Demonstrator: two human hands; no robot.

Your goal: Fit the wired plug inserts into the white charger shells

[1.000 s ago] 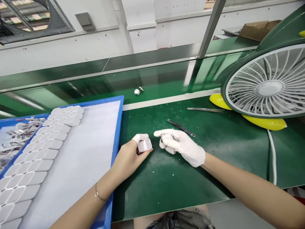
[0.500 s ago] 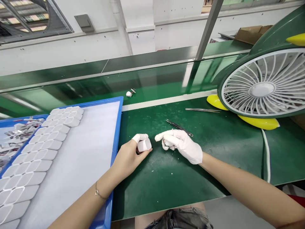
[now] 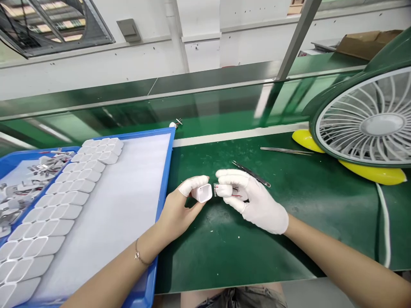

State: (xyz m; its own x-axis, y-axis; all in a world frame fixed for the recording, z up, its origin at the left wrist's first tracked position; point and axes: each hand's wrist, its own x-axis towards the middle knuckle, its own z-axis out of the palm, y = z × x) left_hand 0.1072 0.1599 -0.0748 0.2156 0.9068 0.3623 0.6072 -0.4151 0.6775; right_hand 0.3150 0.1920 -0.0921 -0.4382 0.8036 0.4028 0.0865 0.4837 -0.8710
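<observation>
My left hand (image 3: 180,206), with white covers on some fingers, grips a small white plastic housing (image 3: 204,193). The housing's hollow end now faces toward the right. My right hand (image 3: 253,201), in a white glove, pinches a small white part with red wires (image 3: 238,194), mostly hidden by the fingers. A bit of that part sticks out just short of the housing's opening, close to it. Behind the right hand lie dark tweezers (image 3: 252,173) on the green table (image 3: 199,256).
At left, a blue tray (image 3: 165,175) holds rows of white housings (image 3: 69,199). Beyond it another blue tray (image 3: 72,149) contains wired parts (image 3: 45,169). Silver tweezers (image 3: 285,150) lie near a green fan (image 3: 369,124) at right. A small wired piece (image 3: 175,124) sits behind the tray.
The housing in my left hand has turned so its hollow end shows. My right hand has opened out of its curl, exposing the wired part. The view has shifted slightly.
</observation>
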